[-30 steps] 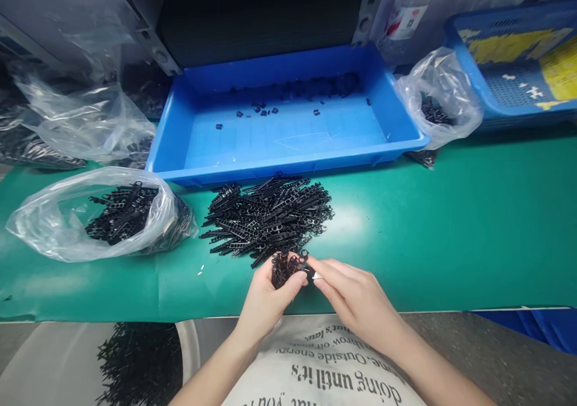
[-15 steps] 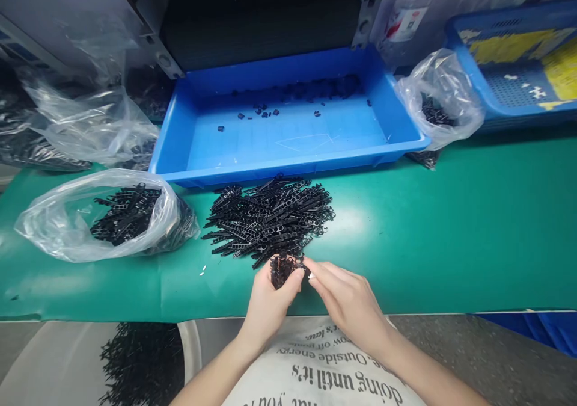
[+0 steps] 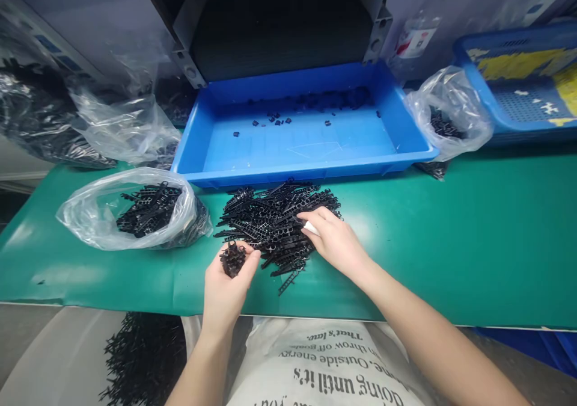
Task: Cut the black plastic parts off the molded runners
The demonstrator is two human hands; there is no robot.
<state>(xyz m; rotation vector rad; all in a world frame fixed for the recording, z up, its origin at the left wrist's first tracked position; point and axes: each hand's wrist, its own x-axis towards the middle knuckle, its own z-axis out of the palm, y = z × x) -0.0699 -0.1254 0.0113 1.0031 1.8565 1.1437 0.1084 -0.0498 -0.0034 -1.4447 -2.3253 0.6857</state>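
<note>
We cannot resolve the small white item [image 3: 311, 228] under the right hand [image 3: 336, 243] (its fingers cover it); the left hand [image 3: 224, 295] partly hides the cluster of black plastic beams [image 3: 233, 259].

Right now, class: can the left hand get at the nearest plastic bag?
Probably yes: the left hand has only green mat between it and the bag, though it is cupping a clump of black parts.

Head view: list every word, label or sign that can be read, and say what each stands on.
"Doing until it's": on the white printed cloth, upside down
"Outside energy": same cloth
"n throw off": same cloth, start cut off
"That's late": same cloth, faint
Red and white label on clear plastic, top right: too small to read
</note>
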